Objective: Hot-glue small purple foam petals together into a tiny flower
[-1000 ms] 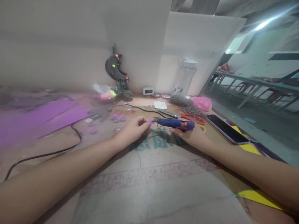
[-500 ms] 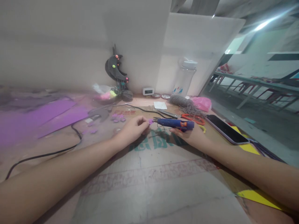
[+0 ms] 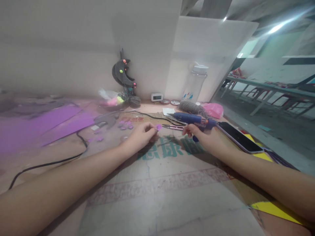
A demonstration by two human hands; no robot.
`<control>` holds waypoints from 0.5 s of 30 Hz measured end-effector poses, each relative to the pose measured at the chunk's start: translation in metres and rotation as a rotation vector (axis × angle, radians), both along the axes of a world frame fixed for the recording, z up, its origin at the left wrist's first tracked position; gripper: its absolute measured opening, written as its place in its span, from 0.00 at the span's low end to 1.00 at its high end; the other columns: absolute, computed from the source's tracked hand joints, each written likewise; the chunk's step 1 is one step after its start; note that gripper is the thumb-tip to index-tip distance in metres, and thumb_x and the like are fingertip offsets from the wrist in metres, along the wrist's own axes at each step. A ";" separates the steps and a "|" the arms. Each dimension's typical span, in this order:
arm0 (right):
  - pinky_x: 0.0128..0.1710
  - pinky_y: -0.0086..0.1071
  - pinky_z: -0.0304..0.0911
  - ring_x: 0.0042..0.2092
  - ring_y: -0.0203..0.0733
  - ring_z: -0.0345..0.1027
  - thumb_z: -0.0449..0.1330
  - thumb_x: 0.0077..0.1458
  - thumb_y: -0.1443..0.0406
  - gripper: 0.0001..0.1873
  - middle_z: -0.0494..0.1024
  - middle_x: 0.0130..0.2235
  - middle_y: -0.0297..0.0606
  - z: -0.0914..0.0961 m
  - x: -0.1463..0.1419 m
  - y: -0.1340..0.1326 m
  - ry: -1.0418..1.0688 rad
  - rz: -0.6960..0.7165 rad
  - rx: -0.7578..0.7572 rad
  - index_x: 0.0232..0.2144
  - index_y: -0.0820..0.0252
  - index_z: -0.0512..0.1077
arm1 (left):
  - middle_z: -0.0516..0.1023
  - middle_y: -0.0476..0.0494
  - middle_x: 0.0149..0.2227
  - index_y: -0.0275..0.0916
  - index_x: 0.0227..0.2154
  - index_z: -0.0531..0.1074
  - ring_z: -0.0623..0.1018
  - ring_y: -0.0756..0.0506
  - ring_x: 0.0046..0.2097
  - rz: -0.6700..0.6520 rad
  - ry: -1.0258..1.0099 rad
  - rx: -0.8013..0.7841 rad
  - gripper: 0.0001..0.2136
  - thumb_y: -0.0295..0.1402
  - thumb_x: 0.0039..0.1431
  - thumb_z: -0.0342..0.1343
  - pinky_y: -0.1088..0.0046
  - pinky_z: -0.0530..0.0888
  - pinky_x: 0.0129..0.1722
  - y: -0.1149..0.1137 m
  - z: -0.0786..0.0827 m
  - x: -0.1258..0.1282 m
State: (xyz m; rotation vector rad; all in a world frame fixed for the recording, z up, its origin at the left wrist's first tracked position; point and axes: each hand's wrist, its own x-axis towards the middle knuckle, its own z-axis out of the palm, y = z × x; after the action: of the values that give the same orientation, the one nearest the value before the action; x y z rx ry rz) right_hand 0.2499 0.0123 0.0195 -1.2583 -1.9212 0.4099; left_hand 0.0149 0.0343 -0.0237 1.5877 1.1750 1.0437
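Observation:
My left hand [image 3: 144,132] is closed, pinching a small purple paper flower [image 3: 158,127] between thumb and fingertips above the board. My right hand [image 3: 200,132] is wrapped around the handle of a blue glue gun [image 3: 188,117]. Its nozzle points left and sits up and to the right of the flower, apart from it. Below the barrel is a slim pink-and-metal tool, like tweezers [image 3: 173,127], its tips near the flower; I cannot tell whether my right fingers touch it. Several more purple flowers [image 3: 126,124] lie left of my left hand.
Grey yarn [image 3: 188,106], a pink bag [image 3: 213,110] and a phone [image 3: 240,137] lie at the right. A clear bottle [image 3: 195,83], a small digital clock [image 3: 157,97] and a dark crescent ornament [image 3: 123,73] stand behind. Purple sheets [image 3: 59,123] and a black cord [image 3: 49,163] are left.
The glue gun has lifted and moved right, its nozzle away from the flower, and the pink tool beneath now shows. My left hand holds the flower in nearly the same place.

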 end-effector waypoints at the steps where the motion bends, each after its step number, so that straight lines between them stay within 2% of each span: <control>1: 0.32 0.32 0.67 0.30 0.40 0.70 0.50 0.59 0.54 0.20 0.77 0.27 0.38 0.002 0.001 0.005 0.025 0.001 -0.011 0.25 0.59 0.73 | 0.74 0.48 0.25 0.38 0.26 0.66 0.72 0.51 0.25 0.000 0.001 -0.006 0.09 0.38 0.55 0.52 0.75 0.68 0.28 0.000 0.000 0.000; 4: 0.33 0.32 0.67 0.32 0.41 0.72 0.52 0.58 0.52 0.20 0.78 0.31 0.40 0.006 0.008 0.032 0.107 -0.011 -0.015 0.32 0.61 0.74 | 0.74 0.48 0.25 0.38 0.26 0.66 0.72 0.51 0.26 -0.008 -0.004 -0.014 0.10 0.39 0.55 0.53 0.75 0.68 0.28 -0.001 0.002 0.001; 8: 0.42 0.38 0.67 0.40 0.47 0.73 0.63 0.48 0.54 0.20 0.80 0.39 0.42 0.004 0.016 0.082 -0.022 -0.202 0.022 0.39 0.61 0.75 | 0.72 0.49 0.23 0.38 0.24 0.65 0.71 0.51 0.25 -0.012 0.004 0.011 0.09 0.37 0.54 0.53 0.76 0.67 0.27 -0.002 0.005 0.002; 11: 0.44 0.39 0.66 0.42 0.47 0.73 0.62 0.50 0.56 0.17 0.80 0.39 0.43 -0.003 0.014 0.117 -0.130 -0.254 -0.073 0.39 0.62 0.75 | 0.71 0.50 0.23 0.38 0.23 0.65 0.70 0.52 0.24 -0.006 0.015 0.026 0.08 0.37 0.53 0.52 0.77 0.66 0.26 -0.001 0.004 0.001; 15: 0.41 0.40 0.66 0.37 0.48 0.73 0.63 0.49 0.59 0.15 0.79 0.34 0.45 -0.013 0.009 0.149 -0.154 -0.269 -0.122 0.35 0.66 0.76 | 0.72 0.51 0.23 0.38 0.23 0.66 0.70 0.52 0.24 -0.001 0.030 0.025 0.09 0.37 0.53 0.52 0.77 0.66 0.27 0.000 0.001 0.000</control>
State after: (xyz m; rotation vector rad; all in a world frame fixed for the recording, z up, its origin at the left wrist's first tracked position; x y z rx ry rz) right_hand 0.2590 0.1615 0.0064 -1.6462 -1.8403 0.3013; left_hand 0.0153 0.0340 -0.0224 1.6279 1.1857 1.0411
